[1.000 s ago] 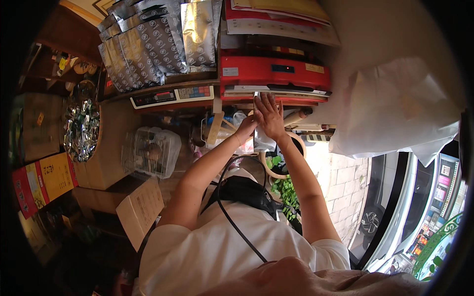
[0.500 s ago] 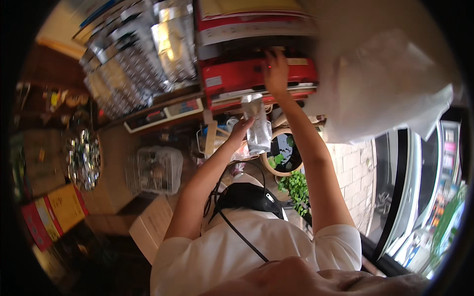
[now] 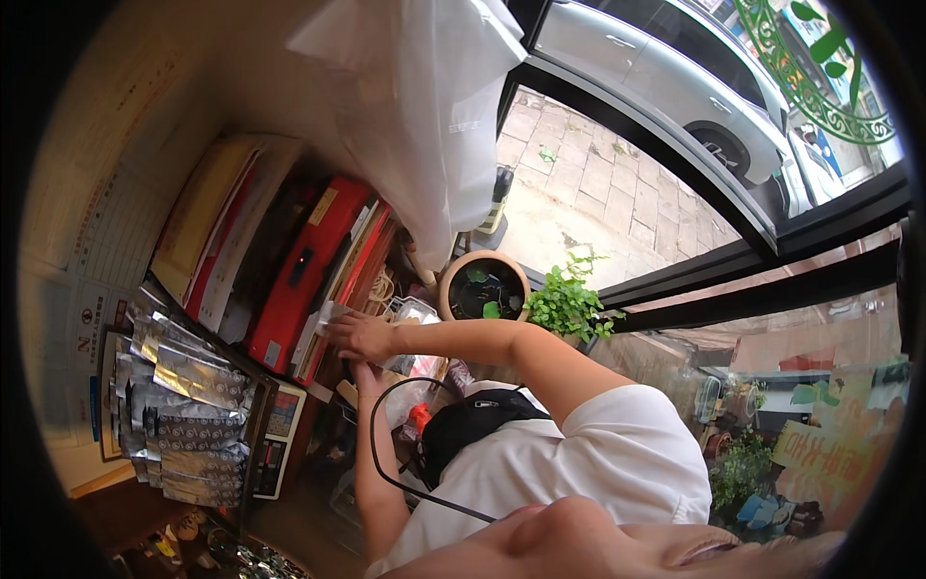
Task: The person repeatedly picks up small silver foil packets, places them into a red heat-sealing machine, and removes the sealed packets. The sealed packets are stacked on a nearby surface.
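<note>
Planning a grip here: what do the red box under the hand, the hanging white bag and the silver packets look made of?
Red box: seemingly hard plastic, smooth with a dull sheen. White bag: thin plastic film, translucent and creased. Silver packets: likely foil laminate, mirror-bright and crinkled. Right hand rests by the box's edge.

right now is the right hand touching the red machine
Touching: the head view shows the right hand with its fingertips against the front edge of the red machine, no gap visible between them.

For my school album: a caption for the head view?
Right hand reaching the red box by a potted plant.
</note>
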Demonstrator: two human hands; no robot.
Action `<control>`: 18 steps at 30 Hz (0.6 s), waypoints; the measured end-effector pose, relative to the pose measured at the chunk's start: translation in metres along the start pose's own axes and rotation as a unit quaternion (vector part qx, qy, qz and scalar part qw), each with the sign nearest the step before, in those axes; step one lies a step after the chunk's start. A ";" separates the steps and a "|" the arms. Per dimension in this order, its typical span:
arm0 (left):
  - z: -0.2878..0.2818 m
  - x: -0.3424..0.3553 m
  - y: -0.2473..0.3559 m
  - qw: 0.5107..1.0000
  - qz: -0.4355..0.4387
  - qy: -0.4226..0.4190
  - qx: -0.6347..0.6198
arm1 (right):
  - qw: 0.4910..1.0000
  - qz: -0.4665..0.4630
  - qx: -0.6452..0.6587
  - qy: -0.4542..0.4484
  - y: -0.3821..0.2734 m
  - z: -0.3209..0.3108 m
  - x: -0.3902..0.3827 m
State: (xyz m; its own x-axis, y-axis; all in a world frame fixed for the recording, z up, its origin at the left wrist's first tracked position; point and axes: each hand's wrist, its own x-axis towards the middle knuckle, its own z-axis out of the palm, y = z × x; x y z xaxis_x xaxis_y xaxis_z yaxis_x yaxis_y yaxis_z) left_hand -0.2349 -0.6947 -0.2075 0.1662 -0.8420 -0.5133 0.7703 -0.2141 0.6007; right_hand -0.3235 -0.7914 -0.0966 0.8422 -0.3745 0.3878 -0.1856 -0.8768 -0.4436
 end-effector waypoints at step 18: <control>-0.001 0.010 0.005 0.995 -0.025 0.083 0.051 | 0.988 0.154 -0.026 -0.017 -0.001 0.036 0.004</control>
State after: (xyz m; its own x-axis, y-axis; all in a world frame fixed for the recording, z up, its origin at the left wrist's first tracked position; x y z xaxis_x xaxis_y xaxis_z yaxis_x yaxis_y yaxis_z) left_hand -0.2286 -0.7036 -0.2107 0.2349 -0.7372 -0.6335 0.7156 -0.3099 0.6259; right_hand -0.3011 -0.7809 -0.1238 0.7578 -0.6167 0.2133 -0.4605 -0.7370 -0.4948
